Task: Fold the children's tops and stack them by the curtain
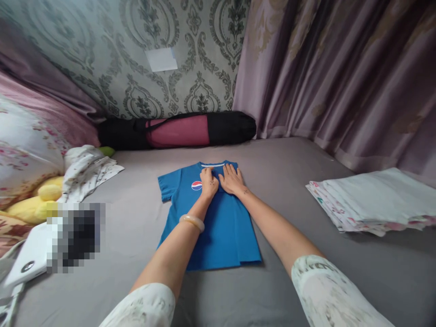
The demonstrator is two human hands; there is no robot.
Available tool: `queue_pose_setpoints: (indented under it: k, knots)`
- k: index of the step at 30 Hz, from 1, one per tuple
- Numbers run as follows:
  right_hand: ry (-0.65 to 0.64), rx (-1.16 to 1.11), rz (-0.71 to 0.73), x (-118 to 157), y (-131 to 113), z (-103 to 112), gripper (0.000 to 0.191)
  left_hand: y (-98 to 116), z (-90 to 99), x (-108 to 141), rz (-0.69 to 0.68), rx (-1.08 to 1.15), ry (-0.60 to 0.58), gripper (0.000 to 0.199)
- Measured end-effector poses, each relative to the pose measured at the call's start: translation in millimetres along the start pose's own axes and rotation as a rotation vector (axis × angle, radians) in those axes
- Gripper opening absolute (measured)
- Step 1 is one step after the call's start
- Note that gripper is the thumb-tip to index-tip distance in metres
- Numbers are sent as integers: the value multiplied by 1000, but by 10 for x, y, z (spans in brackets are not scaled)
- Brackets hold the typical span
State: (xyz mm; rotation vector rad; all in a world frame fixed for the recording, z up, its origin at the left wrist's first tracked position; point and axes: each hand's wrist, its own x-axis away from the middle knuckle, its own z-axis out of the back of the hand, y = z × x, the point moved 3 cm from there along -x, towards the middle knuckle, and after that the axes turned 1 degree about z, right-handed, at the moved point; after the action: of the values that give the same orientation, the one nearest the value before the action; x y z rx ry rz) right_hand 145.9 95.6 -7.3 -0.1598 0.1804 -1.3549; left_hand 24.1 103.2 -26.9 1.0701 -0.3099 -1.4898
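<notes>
A blue T-shirt [213,231] lies front up on the grey bed sheet, its neckline away from me. A round red, white and blue logo [196,185] shows on its chest. The left sleeve [169,184] is spread out, while the right side is folded inward, leaving a step at the hem. My left hand [209,182], with a pale bangle on its wrist, is closed with bent fingers on the shirt just below the collar. Beside it, my right hand [231,180] lies flat on the folded upper right part, fingers stretched out.
To the right sits a stack of folded pale cloth [381,195]. A black and maroon long bag [177,131] lies along the wall. At left are a floral pillow [27,154], a crumpled white cloth [85,170], a yellow plush item [34,206] and a white device [30,254].
</notes>
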Motion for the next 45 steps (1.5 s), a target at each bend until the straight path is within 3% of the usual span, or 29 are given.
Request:
queue_pose_setpoints:
  k: [16, 23, 30, 34, 39, 45]
  knots:
    - [25, -21, 56, 60, -119, 11, 60, -20, -4, -8, 37, 7, 23, 41]
    - [-3, -38, 22, 416, -55, 92, 65, 3, -11, -6, 7, 6, -8, 46]
    - [10, -11, 2, 574, -27, 63, 65, 65, -19, -2, -58, -43, -62, 27]
    - [23, -11, 65, 854, -79, 106, 66, 54, -33, 1, -61, -61, -61, 23]
    - [-73, -53, 159, 1392, -129, 120, 70, 25, -52, 6, -70, -90, -51, 23]
    - [-178, -121, 232, 1830, -169, 190, 72, 29, -48, 10, -49, -171, -95, 25]
